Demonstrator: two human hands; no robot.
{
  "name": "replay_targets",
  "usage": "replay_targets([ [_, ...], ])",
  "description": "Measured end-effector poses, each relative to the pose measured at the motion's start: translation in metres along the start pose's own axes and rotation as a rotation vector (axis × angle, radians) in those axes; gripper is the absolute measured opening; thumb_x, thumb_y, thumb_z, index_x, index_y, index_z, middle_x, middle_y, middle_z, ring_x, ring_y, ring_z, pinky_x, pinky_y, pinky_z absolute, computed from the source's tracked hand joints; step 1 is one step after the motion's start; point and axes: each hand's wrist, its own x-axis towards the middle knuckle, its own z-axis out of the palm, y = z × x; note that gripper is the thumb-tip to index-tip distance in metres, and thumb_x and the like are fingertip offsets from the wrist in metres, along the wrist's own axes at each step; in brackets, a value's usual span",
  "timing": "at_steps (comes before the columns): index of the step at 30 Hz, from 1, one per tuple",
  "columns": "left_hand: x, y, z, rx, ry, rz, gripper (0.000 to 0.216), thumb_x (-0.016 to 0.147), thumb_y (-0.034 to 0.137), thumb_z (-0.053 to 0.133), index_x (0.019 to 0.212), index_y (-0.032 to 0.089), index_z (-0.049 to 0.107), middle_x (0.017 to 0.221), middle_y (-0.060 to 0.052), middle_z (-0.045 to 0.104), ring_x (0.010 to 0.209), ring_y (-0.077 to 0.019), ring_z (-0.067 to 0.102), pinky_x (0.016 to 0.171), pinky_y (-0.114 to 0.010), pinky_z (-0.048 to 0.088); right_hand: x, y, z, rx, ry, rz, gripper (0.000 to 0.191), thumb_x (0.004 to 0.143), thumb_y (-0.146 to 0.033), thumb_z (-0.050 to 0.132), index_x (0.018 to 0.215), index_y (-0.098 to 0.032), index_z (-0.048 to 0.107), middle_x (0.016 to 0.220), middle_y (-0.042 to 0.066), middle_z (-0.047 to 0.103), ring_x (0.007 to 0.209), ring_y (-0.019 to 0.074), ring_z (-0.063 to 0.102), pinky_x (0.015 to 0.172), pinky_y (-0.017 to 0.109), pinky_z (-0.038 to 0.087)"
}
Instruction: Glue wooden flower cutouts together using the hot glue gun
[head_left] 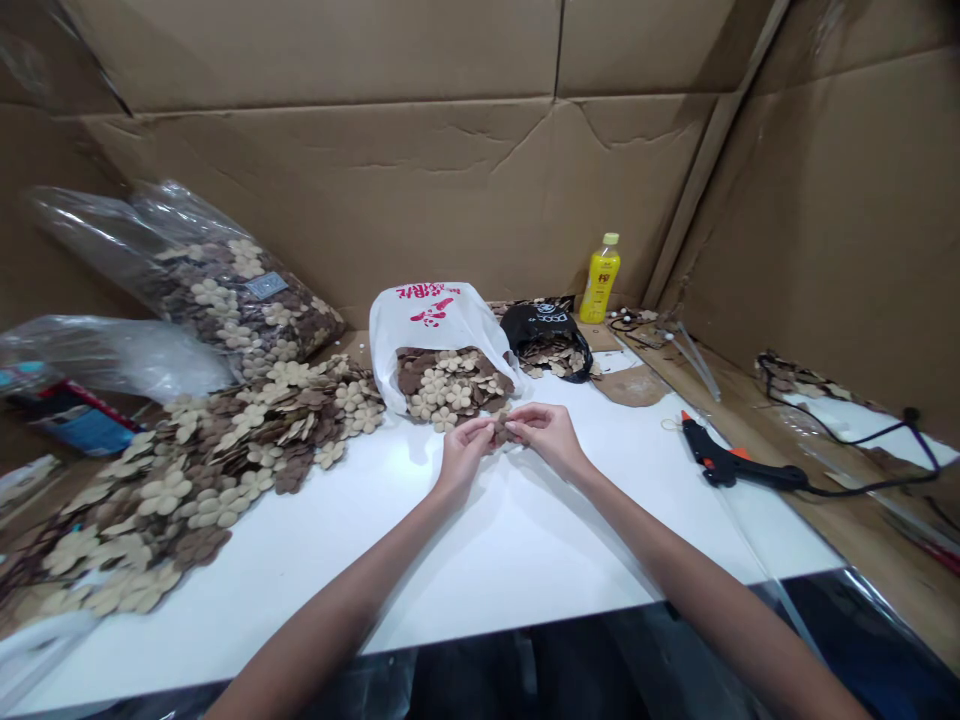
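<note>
My left hand and my right hand meet over the white board, just in front of the white plastic bag. Between their fingertips they pinch a small brown flower-shaped piece, partly covered by the fingers. Its far edge lies close to the flower pieces spilling from the mouth of the white bag. To the left, a large heap of beige and brown flower pieces spreads over the board.
A clear bag of flower pieces leans at the back left. Behind the hands stand a black bag and a yellow bottle. On the right lies a black glue gun with its cord. Cardboard walls enclose the table.
</note>
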Motion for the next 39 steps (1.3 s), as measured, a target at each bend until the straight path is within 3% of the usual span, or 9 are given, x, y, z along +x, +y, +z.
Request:
replay_targets([
  [11,-0.002,0.002,0.002,-0.018,-0.003,-0.027,0.038,0.054,0.030,0.077,0.084,0.013,0.064,0.080,-0.008,0.069,0.072,-0.0180,0.064,0.068,-0.030,0.049,-0.006,-0.005,0.009,-0.084,0.025,-0.167,0.015,0.063,-0.028,0.064,0.072,-0.016,0.059,0.069,0.003,0.060,0.062,0.0132,0.055,0.061,0.026,0.046],
  [14,-0.001,0.001,0.002,0.017,0.019,-0.013,0.040,0.051,0.029,0.078,0.085,0.013,0.063,0.081,-0.009,0.069,0.075,-0.0196,0.064,0.067,-0.030,0.050,-0.007,-0.004,0.011,0.013,0.036,-0.108,0.020,0.062,-0.026,0.065,0.078,-0.018,0.056,0.066,-0.001,0.055,0.058,0.0112,0.052,0.057,0.024,0.045],
  [18,0.000,0.000,0.000,0.041,0.043,0.027,0.039,0.050,0.027,0.078,0.083,0.013,0.064,0.081,-0.008,0.068,0.079,-0.0203,0.064,0.072,-0.031,0.049,-0.007,-0.003,0.010,0.182,0.010,0.082,0.035,0.060,-0.031,0.067,0.092,-0.019,0.057,0.070,-0.002,0.056,0.059,0.0105,0.053,0.056,0.023,0.044],
  [21,0.000,0.000,0.000,0.030,0.036,0.031,0.037,0.050,0.027,0.078,0.082,0.013,0.064,0.081,-0.007,0.068,0.079,-0.0199,0.064,0.073,-0.031,0.049,-0.005,-0.004,0.008,0.140,-0.088,0.148,0.033,0.061,-0.037,0.067,0.085,-0.015,0.063,0.077,0.003,0.062,0.062,0.0112,0.054,0.055,0.023,0.042],
  [24,-0.002,0.003,0.002,0.028,0.034,0.021,0.040,0.048,0.027,0.079,0.082,0.013,0.063,0.080,-0.007,0.069,0.076,-0.0202,0.064,0.072,-0.031,0.050,-0.006,-0.004,0.008,0.060,-0.158,0.101,0.029,0.063,-0.039,0.066,0.076,-0.013,0.066,0.071,0.004,0.064,0.059,0.0117,0.054,0.053,0.023,0.040],
  [30,-0.004,0.011,0.004,0.036,-0.020,0.022,0.058,0.053,0.030,0.077,0.102,0.016,0.051,0.077,-0.006,0.069,0.070,-0.0201,0.065,0.061,-0.031,0.051,-0.002,-0.009,0.003,-0.171,0.041,-0.147,0.023,0.064,-0.035,0.064,0.072,-0.013,0.067,0.073,0.007,0.067,0.065,0.0170,0.058,0.057,0.027,0.046],
  [34,-0.004,0.006,0.004,0.145,-0.083,0.046,0.052,0.052,0.030,0.077,0.096,0.016,0.053,0.071,-0.005,0.068,0.067,-0.0185,0.064,0.060,-0.028,0.050,0.016,-0.038,0.003,-0.217,0.218,-0.298,0.022,0.066,-0.034,0.062,0.068,-0.012,0.065,0.065,0.006,0.065,0.058,0.0148,0.057,0.055,0.026,0.045],
  [36,-0.006,0.002,0.005,0.212,-0.173,0.039,0.040,0.054,0.030,0.076,0.086,0.014,0.058,0.067,-0.005,0.067,0.063,-0.0183,0.063,0.058,-0.028,0.049,0.023,-0.057,0.018,-0.195,0.117,-0.267,0.021,0.066,-0.033,0.063,0.065,-0.012,0.064,0.062,0.006,0.064,0.054,0.0132,0.056,0.051,0.024,0.044],
  [39,-0.012,0.001,0.006,0.334,-0.280,0.056,0.028,0.056,0.027,0.073,0.079,0.014,0.063,0.068,-0.007,0.068,0.065,-0.0202,0.063,0.060,-0.030,0.048,0.029,-0.079,0.069,-0.229,-0.395,-0.098,0.019,0.065,-0.030,0.066,0.064,-0.011,0.065,0.060,0.005,0.064,0.051,0.0115,0.054,0.047,0.023,0.043],
])
